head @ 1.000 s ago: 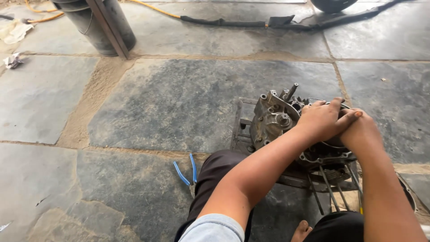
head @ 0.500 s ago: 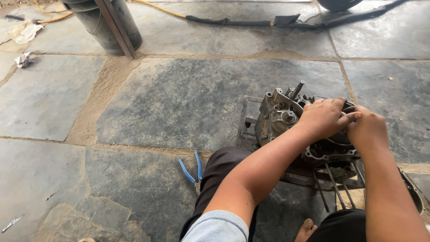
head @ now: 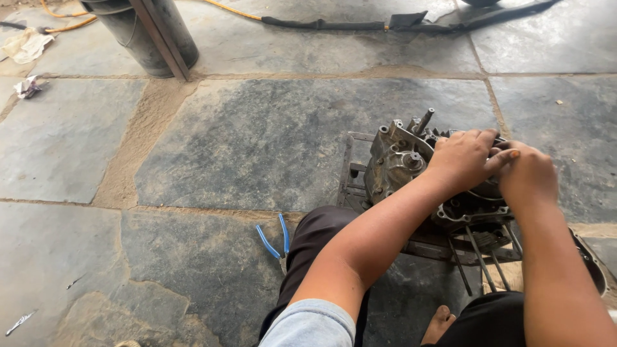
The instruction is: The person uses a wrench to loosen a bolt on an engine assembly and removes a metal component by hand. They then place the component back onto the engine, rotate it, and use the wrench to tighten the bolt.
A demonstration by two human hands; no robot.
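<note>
A greasy grey engine case (head: 398, 160) sits on a low metal frame (head: 350, 173) on the stone floor in front of me. My left hand (head: 463, 157) lies across the top of the case, fingers curled over its upper edge. My right hand (head: 528, 177) grips the case just to the right, its thumb touching my left fingertips. What lies under both palms is hidden. Several thin metal studs (head: 479, 257) stick out of the case toward my lap.
Blue-handled pliers (head: 276, 238) lie on the floor by my left knee. A dark upright cylinder (head: 138, 35) stands at the back left near a crumpled rag (head: 29, 45). A black hose (head: 321, 24) runs along the back. A dark round pan (head: 591, 263) shows at the right edge.
Both hands have stayed on the engine case. My right hand slid a little to the right of the left hand. The view has shifted slightly.
</note>
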